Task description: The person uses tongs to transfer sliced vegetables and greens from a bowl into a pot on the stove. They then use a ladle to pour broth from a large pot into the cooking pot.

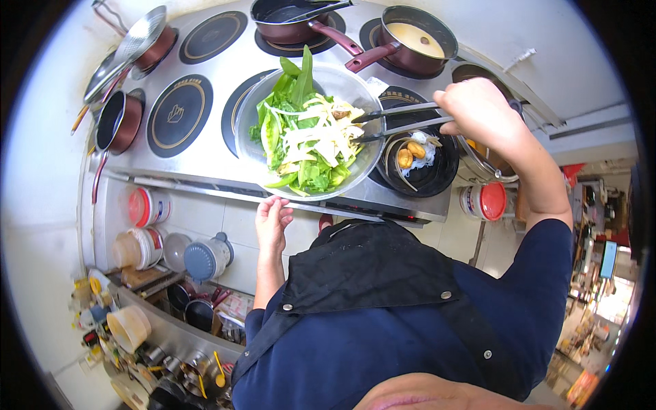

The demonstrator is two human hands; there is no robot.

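My right hand (476, 105) grips a pair of metal tongs (410, 108) with dark tips. Those tips reach over the right side of a large clear bowl (245, 138) and meet pale shredded strips. Leafy greens (307, 177) lie around and under the strips (328, 120). At the near rim of the bowl is my left hand (274, 223), its fingers curled; whether they grip the rim is unclear. Right of the bowl, below the tongs, a black bowl (446, 171) holds white noodles (423, 166), two golden puffs (410, 154) and brownish strips.
The steel stove top (220, 102) carries round black hotplates (179, 115). Behind the bowl stand a dark red saucepan (287, 33) and another saucepan with pale liquid (417, 41). At left are a small saucepan (120, 123) and a strainer (143, 33); lidded buckets (210, 256) stand below.
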